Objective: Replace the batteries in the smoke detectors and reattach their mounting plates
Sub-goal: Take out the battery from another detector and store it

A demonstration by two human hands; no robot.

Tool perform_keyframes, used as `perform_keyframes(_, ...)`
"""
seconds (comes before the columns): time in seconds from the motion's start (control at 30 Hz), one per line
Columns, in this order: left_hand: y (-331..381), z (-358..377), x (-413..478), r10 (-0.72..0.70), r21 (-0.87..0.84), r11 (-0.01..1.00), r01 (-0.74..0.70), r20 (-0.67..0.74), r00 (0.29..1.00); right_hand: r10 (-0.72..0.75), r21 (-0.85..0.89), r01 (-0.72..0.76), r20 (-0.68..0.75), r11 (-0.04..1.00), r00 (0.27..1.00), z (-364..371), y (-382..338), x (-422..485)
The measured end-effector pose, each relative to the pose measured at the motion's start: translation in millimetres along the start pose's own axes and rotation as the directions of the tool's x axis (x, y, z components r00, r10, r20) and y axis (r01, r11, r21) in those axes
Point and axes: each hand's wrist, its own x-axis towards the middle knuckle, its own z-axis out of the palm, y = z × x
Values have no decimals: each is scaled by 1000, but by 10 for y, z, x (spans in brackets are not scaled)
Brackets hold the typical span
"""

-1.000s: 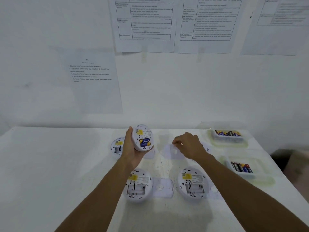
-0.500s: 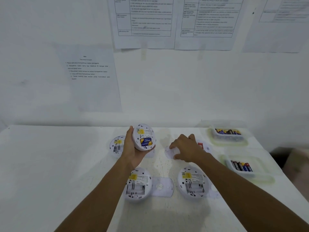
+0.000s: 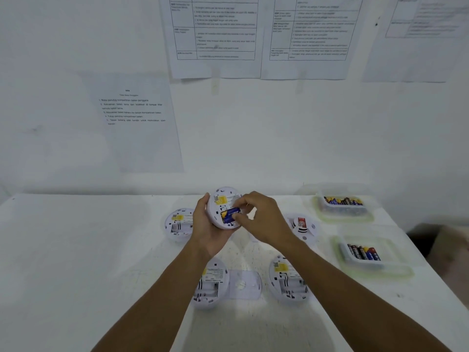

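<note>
Smoke detector (image 3: 223,208) stood tilted above the tabletop (image 3: 76,250), its back toward us, gripped in our left hand (image 3: 208,229), whose fingers were curled round its rim from the left and from below. Blue-and-yellow batteries (image 3: 229,215) lay in its open bay. Our right hand (image 3: 264,219) met the smoke detector from the right, fingers (image 3: 241,201) bent over the bay and thumb against the batteries (whether they pinched anything, we could not tell).

Just left of the smoke detector a second detector (image 3: 177,224) lay back-up on the tabletop. Nearer to us than the smoke detector lay the near-left detector (image 3: 210,283) and the near-right detector (image 3: 286,280), both back-up, with a mounting plate (image 3: 245,284) flat between them. To the right of the smoke detector a face-up detector (image 3: 303,226) showed a red sticker. Further right sat two clear trays of batteries: the far tray (image 3: 342,203) and the near tray (image 3: 363,252).
</note>
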Motion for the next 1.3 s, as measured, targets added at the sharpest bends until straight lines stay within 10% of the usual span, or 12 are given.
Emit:
perform_keyframes(0.33, -77, 117, -58, 59, 156, 986, -64, 38, 998, 104, 180, -78, -141, 981, 985, 114, -178, -124)
perform_keyframes(0.83, -220, 235, -92, 48, 121, 991, -50, 24, 999, -235, 18, 238, -92, 971, 968, -99, -1, -323)
perform_keyframes(1.03, -481, 479, -25, 2, 74, 997, -6, 54, 999, 3, 145, 26, -196, 989, 981, -761, 69, -441)
perform_keyframes(1.3, -1107, 887, 46, -60, 34, 998, 57, 97, 994, 374, -234, -399, -146, 887, 916, -2076, 915, -893)
